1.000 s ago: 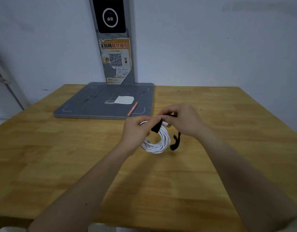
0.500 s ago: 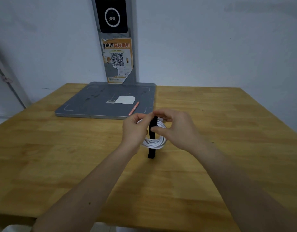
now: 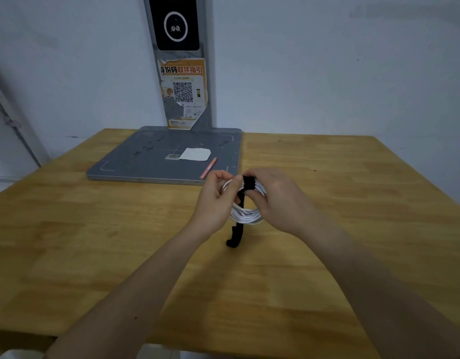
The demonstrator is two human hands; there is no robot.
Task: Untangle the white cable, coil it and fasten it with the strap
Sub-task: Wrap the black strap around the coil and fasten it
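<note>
The white cable (image 3: 245, 215) is wound into a small coil, held upright just above the wooden table (image 3: 353, 229). My left hand (image 3: 216, 200) grips the coil's left side. My right hand (image 3: 275, 200) holds its right side, with thumb and fingers pinching the black strap (image 3: 247, 183) where it wraps over the top of the coil. The strap's loose end (image 3: 235, 234) hangs down through the coil's middle to the tabletop. Both hands hide much of the coil.
A grey flat base plate (image 3: 146, 161) lies at the table's back, bearing a white paper slip (image 3: 196, 154) and an orange pen (image 3: 208, 168). Its grey post (image 3: 182, 60) with a screen and a QR poster rises against the wall.
The strap, first dangling at the coil's right, now lies over the coil's top with its tail hanging down the middle. My right hand has moved onto the strap's wrap.
</note>
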